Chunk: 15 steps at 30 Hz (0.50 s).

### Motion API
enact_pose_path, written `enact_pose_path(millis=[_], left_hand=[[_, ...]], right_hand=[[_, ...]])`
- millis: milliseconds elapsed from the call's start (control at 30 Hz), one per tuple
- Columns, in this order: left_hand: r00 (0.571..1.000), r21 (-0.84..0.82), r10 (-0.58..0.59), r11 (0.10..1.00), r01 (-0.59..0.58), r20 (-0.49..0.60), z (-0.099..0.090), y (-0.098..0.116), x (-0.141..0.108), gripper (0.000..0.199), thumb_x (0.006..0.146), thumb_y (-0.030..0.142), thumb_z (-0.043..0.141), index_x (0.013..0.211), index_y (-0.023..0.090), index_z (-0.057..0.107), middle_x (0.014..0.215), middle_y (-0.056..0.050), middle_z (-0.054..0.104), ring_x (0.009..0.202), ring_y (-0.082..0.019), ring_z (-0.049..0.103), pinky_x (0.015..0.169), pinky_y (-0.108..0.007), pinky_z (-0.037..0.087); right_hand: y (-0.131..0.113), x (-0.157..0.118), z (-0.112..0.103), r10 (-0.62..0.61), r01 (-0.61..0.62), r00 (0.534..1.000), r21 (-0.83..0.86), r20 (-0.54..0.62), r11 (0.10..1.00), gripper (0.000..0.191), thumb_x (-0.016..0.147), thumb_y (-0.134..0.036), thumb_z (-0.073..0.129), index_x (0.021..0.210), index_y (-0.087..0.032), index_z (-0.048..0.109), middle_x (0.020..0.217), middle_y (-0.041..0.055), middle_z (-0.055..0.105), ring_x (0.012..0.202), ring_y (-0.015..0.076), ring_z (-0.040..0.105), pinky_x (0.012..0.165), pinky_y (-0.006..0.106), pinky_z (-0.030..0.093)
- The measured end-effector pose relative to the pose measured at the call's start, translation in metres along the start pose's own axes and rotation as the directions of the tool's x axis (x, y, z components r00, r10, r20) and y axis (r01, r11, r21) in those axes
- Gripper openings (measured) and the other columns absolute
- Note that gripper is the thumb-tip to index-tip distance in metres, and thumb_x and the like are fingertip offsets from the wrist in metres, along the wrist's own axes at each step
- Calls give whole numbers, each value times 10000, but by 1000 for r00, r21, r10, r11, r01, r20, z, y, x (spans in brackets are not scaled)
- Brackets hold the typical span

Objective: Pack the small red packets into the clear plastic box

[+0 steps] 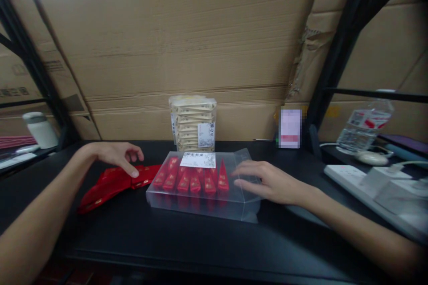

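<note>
Nearest lies the black tabletop (214, 240). The left hand (115, 156) is loosely curled, gripping nothing, its fingertip at the red pouches (113, 185). The open right hand (270, 182) rests lightly on the clear box (203, 207) of red sachets (189, 182). Beyond stands a pack of pale sachets (193, 124), against cardboard (167, 44).

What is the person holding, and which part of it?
Nothing looks gripped. The left hand is open, a fingertip at the red packets. The right hand lies open over the right end of the clear plastic box.
</note>
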<state>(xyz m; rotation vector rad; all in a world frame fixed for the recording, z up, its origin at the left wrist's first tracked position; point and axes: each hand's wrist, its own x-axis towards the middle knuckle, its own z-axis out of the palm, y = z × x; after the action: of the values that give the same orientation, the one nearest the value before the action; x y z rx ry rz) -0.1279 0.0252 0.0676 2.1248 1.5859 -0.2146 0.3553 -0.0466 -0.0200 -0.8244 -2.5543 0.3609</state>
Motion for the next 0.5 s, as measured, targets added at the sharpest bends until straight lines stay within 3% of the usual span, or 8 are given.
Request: enact_pose_path(millis=[133,233,333,400,500], left_hand=[[1000,-21,10,1000,-10,9,2,11,-17,880,504,556,920,1282,235,661,1165,-84,718,1047,-293,665,830,-317,552],[1000,19,-17,1000,18,-24,13,21,-30,950,453,531,938,1322,261,665,1166,-86,739,1052,-327,695,826,-351,578],[992,101,19,995,-6,-127,34,20,-40,965,498,578,923,1390,332,646,1357,-91,689,1230,-374,651,1010,-432,546],[964,227,0,972,63,-266,50,12,-44,1088,488,672,900,1470,317,597,1483,-144,599,1357,-439,554,1089,-501,496],[937,304,82,952,27,-340,72,-7,-49,1056,659,722,801,1581,352,443,1533,-116,559,1361,-414,559,1096,-506,493]], right_hand=[[1,0,0,-7,7,1000,4,-6,1000,378,1067,-472,488,1184,-202,725,1109,81,736,1005,228,678,899,394,511],[2,0,1,-2,2,1000,5,-14,1000,380,1064,-477,490,1183,-205,727,1114,83,741,1003,230,686,905,400,519],[3,0,2,6,-6,1000,5,-17,1000,389,1059,-489,495,1181,-204,729,1117,86,744,1009,237,691,915,412,523],[4,0,3,7,-7,1000,2,-19,1000,395,1056,-497,497,1188,-205,729,1122,90,746,1010,241,693,919,417,525],[5,0,3,-4,4,1000,0,-29,1000,393,1054,-496,502,1199,-208,726,1140,95,745,1021,242,694,920,409,525]])
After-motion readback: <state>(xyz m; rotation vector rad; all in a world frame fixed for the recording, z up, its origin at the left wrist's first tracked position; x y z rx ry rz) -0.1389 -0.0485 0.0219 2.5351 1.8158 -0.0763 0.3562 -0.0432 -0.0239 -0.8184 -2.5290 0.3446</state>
